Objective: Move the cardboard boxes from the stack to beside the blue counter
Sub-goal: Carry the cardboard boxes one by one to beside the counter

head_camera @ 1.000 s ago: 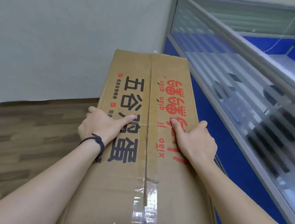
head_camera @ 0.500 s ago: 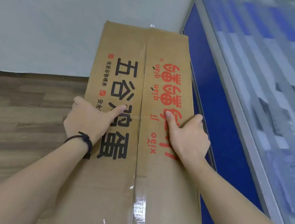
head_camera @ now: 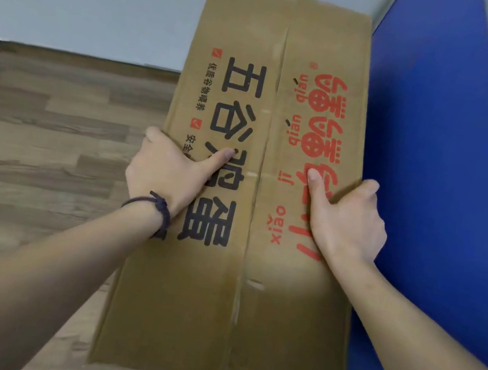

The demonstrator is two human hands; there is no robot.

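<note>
While the flattened cardboard box (head_camera: pixel 255 186) hangs above the wooden floor (head_camera: pixel 32 149), the left hand (head_camera: pixel 167 172) clamps its left edge, thumb on the printed face and fingers curled underneath. The right hand (head_camera: pixel 346 221) clamps the opposite edge likewise, with the blue counter (head_camera: pixel 430 183) just beyond its knuckles. Judging by this, the box has reached the counter but is not yet set down. The stack lies out of view, and the fingertips are hidden.
</note>
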